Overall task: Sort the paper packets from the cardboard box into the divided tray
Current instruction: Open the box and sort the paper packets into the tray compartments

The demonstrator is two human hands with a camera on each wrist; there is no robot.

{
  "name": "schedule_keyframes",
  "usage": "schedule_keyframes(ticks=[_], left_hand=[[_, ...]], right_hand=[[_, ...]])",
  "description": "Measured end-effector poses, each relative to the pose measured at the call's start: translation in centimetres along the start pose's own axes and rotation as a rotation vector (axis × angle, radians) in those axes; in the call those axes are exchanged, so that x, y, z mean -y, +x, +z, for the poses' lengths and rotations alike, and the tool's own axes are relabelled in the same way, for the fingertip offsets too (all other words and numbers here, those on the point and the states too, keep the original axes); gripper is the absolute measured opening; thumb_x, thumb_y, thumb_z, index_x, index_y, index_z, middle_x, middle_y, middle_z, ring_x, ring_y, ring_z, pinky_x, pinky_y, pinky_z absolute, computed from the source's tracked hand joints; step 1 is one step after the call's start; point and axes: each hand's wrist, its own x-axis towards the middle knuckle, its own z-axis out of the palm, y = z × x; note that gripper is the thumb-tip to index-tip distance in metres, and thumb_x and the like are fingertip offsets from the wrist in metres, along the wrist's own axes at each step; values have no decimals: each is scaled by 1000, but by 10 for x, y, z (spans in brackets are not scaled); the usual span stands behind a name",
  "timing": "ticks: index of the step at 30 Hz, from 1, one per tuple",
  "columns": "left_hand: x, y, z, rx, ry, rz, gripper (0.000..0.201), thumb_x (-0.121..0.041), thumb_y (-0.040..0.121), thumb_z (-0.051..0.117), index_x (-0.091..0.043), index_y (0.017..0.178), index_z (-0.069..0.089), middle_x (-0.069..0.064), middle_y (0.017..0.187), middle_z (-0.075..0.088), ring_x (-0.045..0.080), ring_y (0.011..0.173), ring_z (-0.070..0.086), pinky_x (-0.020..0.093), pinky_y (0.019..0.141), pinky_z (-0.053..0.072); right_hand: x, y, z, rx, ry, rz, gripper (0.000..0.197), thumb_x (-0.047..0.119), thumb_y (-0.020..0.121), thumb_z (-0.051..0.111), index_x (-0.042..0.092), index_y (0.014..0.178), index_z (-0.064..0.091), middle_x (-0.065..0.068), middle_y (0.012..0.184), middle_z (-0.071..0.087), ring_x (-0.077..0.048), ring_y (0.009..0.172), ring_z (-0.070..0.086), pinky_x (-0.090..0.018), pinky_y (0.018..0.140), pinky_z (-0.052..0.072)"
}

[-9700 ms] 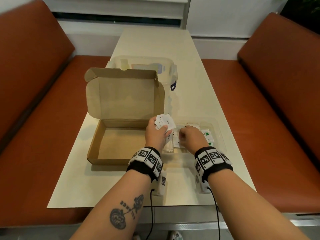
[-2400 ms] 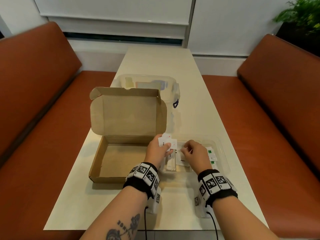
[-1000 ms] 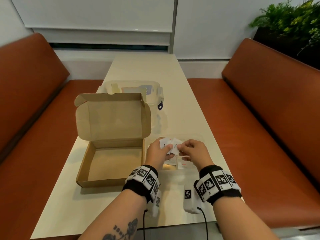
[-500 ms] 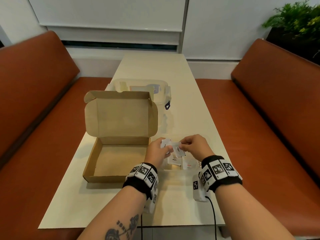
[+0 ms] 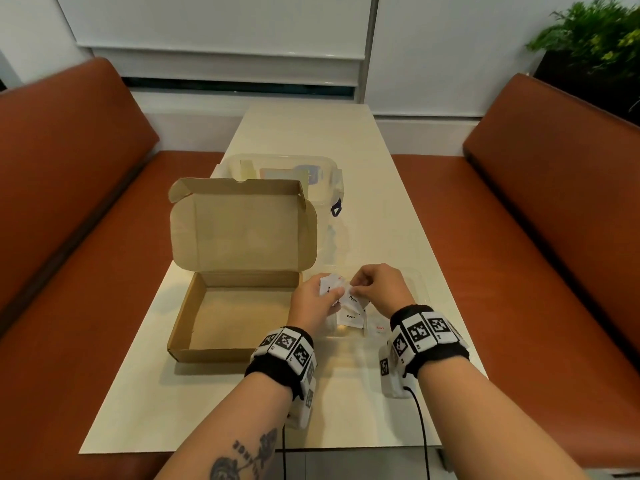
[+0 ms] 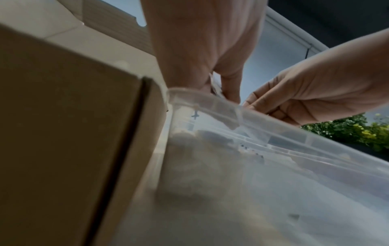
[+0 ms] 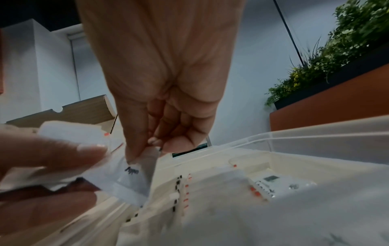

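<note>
The open cardboard box (image 5: 235,306) lies empty on the left of the table. My left hand (image 5: 334,294) holds a small stack of white paper packets (image 5: 329,287) just right of the box, above the clear divided tray (image 5: 420,289). My right hand (image 5: 355,292) pinches the top edge of one white pepper packet (image 7: 134,176) that hangs beside the stack (image 7: 73,134). More packets lie in the tray's compartments (image 7: 231,183), with black, red and green print. In the left wrist view both hands meet above the tray rim (image 6: 231,106).
A clear lidded container (image 5: 287,174) stands behind the box's raised lid (image 5: 242,226). Orange benches (image 5: 554,220) run along both long sides of the narrow table. A plant (image 5: 588,39) sits at the back right. The table's near edge is just under my wrists.
My right hand has come back from the tray to the left hand's stack and has pinched a pepper packet there. The left hand has stayed over the tray.
</note>
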Motion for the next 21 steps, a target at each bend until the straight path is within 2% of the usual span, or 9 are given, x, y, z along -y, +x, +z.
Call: schedule_keyframes(ticks=[3,5,8,10,11,13,16,18,21], left_hand=[[2,2,2,-31,94,9,37,0,87,63,-6,123,58,11,108,60,20,91,64,25,74,58],[4,3,2,-55,86,13,38,1,88,62,-4,125,57,14,112,60,21,92,64,22,71,58],[5,4,0,-91,-27,24,33,2,87,62,-4,120,60,9,102,64,15,84,64,16,63,56],[6,6,-1,-134,-96,44,31,-1,85,65,-11,113,61,6,97,66,17,87,66,23,70,57],[7,6,-1,-157,-136,46,29,-2,84,66,-16,109,60,9,99,67,21,91,67,27,75,57],[7,8,-2,-195,-239,33,29,-1,83,66,-22,101,58,15,103,68,27,96,68,30,78,55],[8,10,-2,-208,-347,26,29,2,85,64,-22,101,58,15,100,69,24,92,69,22,71,55],[9,10,-3,-197,-349,30,29,2,86,63,-20,104,58,14,98,69,22,89,70,20,68,55],[9,10,-3,-183,-298,47,30,2,85,63,-26,93,60,12,95,71,23,90,70,21,69,55]], right_hand=[[2,0,3,16,46,1,5,8,79,70,12,81,70,4,70,59,-3,62,51,-5,50,37],[3,-1,5,8,80,13,6,8,79,70,10,84,70,1,69,61,-8,62,55,-5,48,39],[0,-3,6,-3,71,16,4,7,77,70,8,81,69,-1,64,61,-9,57,55,-4,47,38],[-5,-4,5,-37,65,29,5,8,76,71,10,74,67,3,58,59,-5,53,52,-4,47,37],[-7,-5,4,-39,51,41,8,8,76,72,12,71,66,4,57,59,-5,54,52,-6,50,38],[-11,-5,6,23,-32,59,12,10,75,74,14,68,66,5,61,60,-9,60,54,-17,59,43],[-14,-6,15,142,-171,74,5,14,76,76,13,77,71,1,76,68,-11,71,59,-26,74,50],[-16,-6,24,151,-204,83,4,16,77,75,15,79,72,0,81,69,-12,73,59,-24,73,48],[-19,-7,32,117,-239,74,3,16,78,73,15,81,72,0,81,68,-13,75,59,-23,71,46]])
